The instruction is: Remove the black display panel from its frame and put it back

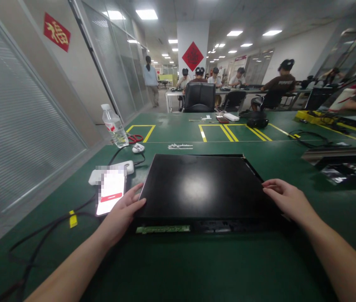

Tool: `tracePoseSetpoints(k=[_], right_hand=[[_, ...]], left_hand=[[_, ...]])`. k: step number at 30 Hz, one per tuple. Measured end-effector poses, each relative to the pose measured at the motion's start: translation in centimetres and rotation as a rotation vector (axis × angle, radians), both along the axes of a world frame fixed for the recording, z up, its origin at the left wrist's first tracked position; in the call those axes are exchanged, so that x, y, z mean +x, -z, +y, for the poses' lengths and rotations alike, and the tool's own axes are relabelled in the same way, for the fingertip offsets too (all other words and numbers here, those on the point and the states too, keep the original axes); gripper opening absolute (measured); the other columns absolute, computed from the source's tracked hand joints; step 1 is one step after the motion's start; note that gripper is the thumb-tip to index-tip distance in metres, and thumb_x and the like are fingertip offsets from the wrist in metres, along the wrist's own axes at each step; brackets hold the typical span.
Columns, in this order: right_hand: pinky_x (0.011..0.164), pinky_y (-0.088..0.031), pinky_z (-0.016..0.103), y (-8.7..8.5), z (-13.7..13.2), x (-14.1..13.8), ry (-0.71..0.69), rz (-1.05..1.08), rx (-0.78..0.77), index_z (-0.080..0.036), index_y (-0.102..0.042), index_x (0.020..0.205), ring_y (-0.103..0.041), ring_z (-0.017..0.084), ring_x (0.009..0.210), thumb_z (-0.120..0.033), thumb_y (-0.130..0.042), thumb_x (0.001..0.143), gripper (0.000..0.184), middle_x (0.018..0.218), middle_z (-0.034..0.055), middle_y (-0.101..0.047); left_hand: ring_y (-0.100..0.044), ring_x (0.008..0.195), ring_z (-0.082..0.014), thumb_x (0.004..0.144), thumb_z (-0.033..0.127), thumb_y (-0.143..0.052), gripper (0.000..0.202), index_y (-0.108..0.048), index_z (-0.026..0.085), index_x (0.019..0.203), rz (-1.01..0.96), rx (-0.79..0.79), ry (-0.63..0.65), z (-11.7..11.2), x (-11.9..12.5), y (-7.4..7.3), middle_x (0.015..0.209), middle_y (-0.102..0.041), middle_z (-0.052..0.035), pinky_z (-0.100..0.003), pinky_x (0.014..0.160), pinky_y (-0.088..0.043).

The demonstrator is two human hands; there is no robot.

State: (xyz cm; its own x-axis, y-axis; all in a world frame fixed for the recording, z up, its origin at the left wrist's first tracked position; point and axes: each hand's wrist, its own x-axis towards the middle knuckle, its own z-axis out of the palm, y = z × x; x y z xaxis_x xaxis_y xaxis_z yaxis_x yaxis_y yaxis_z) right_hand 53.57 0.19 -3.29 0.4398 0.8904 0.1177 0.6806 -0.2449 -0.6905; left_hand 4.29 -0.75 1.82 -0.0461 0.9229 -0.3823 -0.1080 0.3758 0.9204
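A flat black display panel (203, 184) lies before me over a dark frame, with a glare spot in its middle. Along its near edge a green circuit board strip (163, 229) shows below it. My left hand (124, 209) is closed on the panel's left edge, thumb on top and fingers at the side. At the right edge, my right hand (283, 197) pinches the panel between thumb and fingers. The undersides of the panel's edges are hidden. Just left of my left hand lies a lit phone (112, 188).
A water bottle (115, 126), red-handled scissors (135, 139) and a white power strip (129, 167) with black cables are at left. Beyond the panel sits a small pale strip (180, 147). A long black metal part (348, 165) lies at right. People sit at tables behind.
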Motion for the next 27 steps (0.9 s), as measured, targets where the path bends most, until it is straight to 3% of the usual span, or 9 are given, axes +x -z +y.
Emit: tracePoseSetpoints(k=[5, 11, 27], right_hand=[[0.076, -0.055, 0.044, -0.01, -0.09, -0.06, -0.011, -0.001, 0.019, -0.030, -0.078, 0.090, -0.079, 0.033, 0.086, -0.058, -0.066, 0.071, 0.036, 0.091, 0.0074, -0.085], [0.078, -0.055, 0.045, -0.41, -0.05, -0.37, 0.004, 0.005, 0.005, -0.030, -0.078, 0.088, -0.079, 0.034, 0.087, -0.059, -0.065, 0.068, 0.037, 0.090, 0.0080, -0.085], [0.075, -0.055, 0.044, -0.26, -0.06, -0.10, -0.028, -0.051, 0.004, -0.030, -0.079, 0.090, -0.076, 0.032, 0.080, -0.060, -0.065, 0.071, 0.039, 0.089, 0.0081, -0.084]], left_hand=[[-0.085, 0.118, -0.0385, 0.076, 0.025, -0.098, 0.106, -0.049, 0.020, 0.170, -0.005, 0.022, 0.015, -0.01, -0.45, 0.45, 0.126, -0.089, -0.0146, -0.041, 0.091, -0.066], [-0.087, 0.108, -0.0374, 0.068, 0.027, -0.101, 0.092, -0.067, 0.020, 0.153, -0.014, 0.034, 0.046, 0.06, -0.36, 0.34, 0.123, -0.089, -0.0141, -0.037, 0.080, -0.065], [-0.087, 0.104, -0.0375, 0.062, 0.024, -0.102, 0.093, -0.067, 0.019, 0.148, 0.019, 0.028, 0.036, 0.05, -0.01, 0.25, 0.116, -0.091, -0.0122, -0.037, 0.076, -0.062]])
